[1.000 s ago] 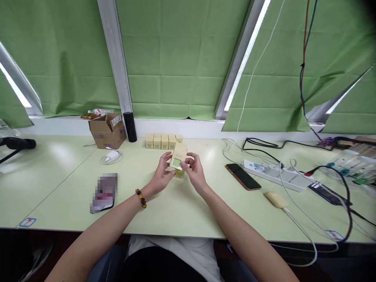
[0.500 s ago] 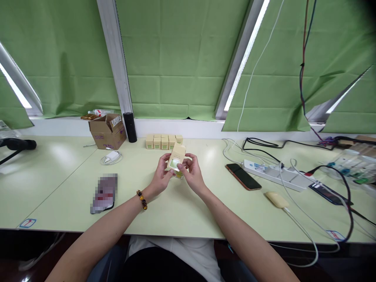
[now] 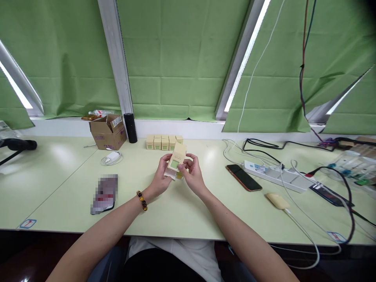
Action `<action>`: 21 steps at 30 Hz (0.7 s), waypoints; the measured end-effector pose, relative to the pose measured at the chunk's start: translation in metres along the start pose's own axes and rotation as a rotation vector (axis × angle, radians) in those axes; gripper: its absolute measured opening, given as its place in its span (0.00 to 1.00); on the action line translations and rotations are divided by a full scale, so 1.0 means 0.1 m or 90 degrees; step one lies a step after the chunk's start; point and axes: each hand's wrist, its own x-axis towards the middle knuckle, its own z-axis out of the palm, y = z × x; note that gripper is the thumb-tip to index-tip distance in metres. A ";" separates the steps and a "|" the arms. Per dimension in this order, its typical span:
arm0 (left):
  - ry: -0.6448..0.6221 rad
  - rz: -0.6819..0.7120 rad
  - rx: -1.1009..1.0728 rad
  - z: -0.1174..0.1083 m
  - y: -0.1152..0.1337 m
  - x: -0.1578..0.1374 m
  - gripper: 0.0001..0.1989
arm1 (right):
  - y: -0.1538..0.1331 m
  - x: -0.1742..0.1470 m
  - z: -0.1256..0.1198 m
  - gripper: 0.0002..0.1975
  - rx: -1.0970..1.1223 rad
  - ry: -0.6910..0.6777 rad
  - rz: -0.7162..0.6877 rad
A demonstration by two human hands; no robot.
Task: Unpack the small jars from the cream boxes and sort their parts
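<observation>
Above the table, in front of me, a small cream carton with a green square on its face is tilted between my two hands. My left hand grips its left side, fingers behind it. A pale flap or piece of paper sticks out at the lower left, by the left thumb. My right hand holds the right side, its thumb at the lower corner of the face. Something yellowish and clear shows under the carton; I cannot make out what. Just behind stands a row of several similar cartons.
At the back left are an open cardboard box, a black cylinder and a white charger. A blurred-out phone-like item lies left. To the right are a phone, a power strip, a cream device and tangled cables.
The pale flap or paper has come into view at the carton's lower left. Glare on the green square has gone as the carton's tilt changed slightly. Both hands stay nearly in place.
</observation>
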 end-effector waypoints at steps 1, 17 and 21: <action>-0.012 0.001 0.003 -0.01 0.00 -0.01 0.34 | 0.01 0.01 -0.01 0.29 0.008 0.001 0.007; 0.039 0.107 0.303 -0.09 -0.01 0.00 0.24 | -0.01 0.05 -0.03 0.32 0.018 0.028 0.021; 0.073 0.106 0.306 -0.08 -0.05 0.00 0.21 | 0.02 0.05 -0.02 0.33 0.036 0.022 0.029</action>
